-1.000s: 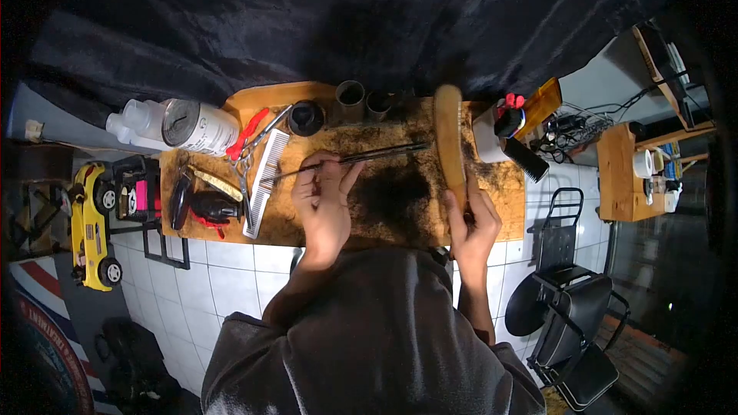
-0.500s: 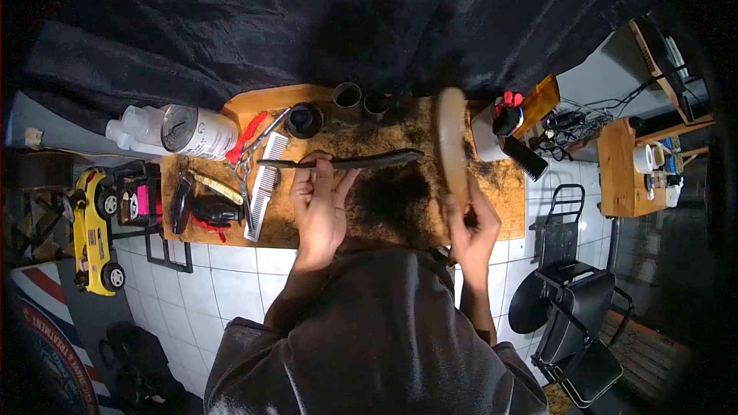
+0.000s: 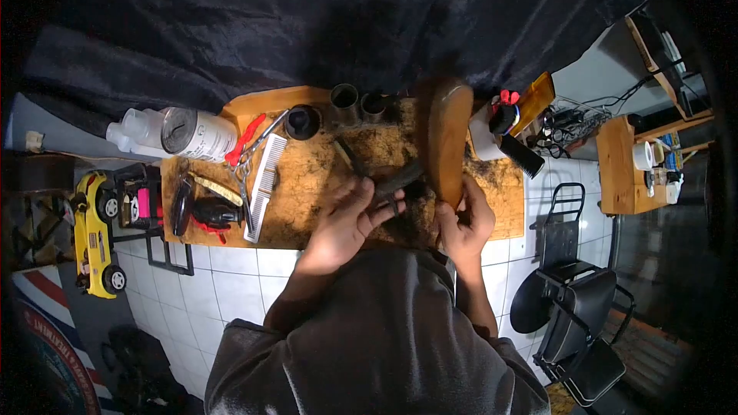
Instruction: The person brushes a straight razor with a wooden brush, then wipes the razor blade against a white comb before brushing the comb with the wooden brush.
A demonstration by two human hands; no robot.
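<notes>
Over the wooden table, my left hand is closed around a thin dark tool, possibly a razor, its parts set at an angle. My right hand grips the lower end of a wooden brush, whose smooth back faces up. The brush stands to the right of the dark tool, the two close together. Dark hair clippings lie on the tabletop beneath both hands.
At the left are a labelled can, scissors, a white comb and clippers. Dark cups stand at the back. A holder with brushes is at right, beyond it a folded chair.
The dark tool has turned and bent at an angle as my left hand moved right and down. The brush has rotated, showing its broad wooden back.
</notes>
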